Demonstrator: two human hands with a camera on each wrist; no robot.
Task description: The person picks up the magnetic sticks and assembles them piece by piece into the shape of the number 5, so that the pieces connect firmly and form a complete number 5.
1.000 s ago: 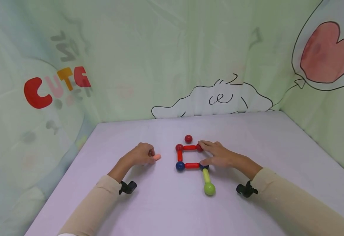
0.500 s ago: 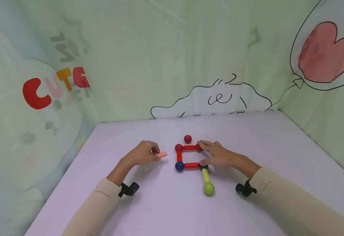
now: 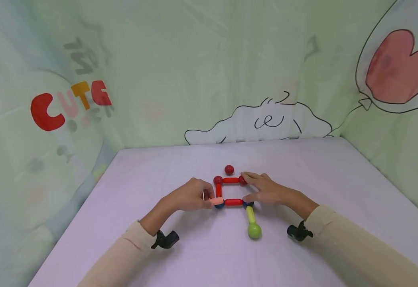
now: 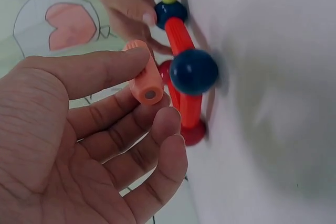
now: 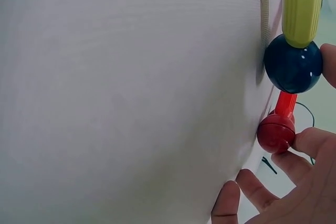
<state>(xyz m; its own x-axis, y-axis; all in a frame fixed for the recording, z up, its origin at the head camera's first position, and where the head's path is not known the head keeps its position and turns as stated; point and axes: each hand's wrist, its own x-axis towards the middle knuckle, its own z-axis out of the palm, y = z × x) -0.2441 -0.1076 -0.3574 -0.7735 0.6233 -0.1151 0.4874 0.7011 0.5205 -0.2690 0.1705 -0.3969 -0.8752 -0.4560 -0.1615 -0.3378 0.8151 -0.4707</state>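
My left hand (image 3: 194, 194) pinches a salmon magnetic rod (image 4: 146, 80) between thumb and fingers, its metal-tipped end showing. In the head view the rod overlaps the near-left blue ball (image 3: 219, 206) of a magnetic ball-and-rod shape. Red rods join that ball to the far-left red ball (image 3: 217, 180) and the near-right blue ball (image 5: 293, 64). Another red rod (image 3: 231, 180) runs across the far side. My right hand (image 3: 266, 191) spans the open right side, thumb at the near-right blue ball and fingertips touching the far-right red ball (image 5: 276, 132).
A yellow-green rod (image 3: 251, 215) extends from the near-right blue ball toward me, ending in a green ball (image 3: 254, 230). Beyond the shape lies a loose red ball (image 3: 229, 170). The pale tabletop (image 3: 151, 167) meets a printed cloth backdrop (image 3: 166, 79) behind and at the sides.
My left hand has lifted the salmon rod and brought it rightward, from beside the shape to the near-left blue ball. The right hand stays at its two balls.
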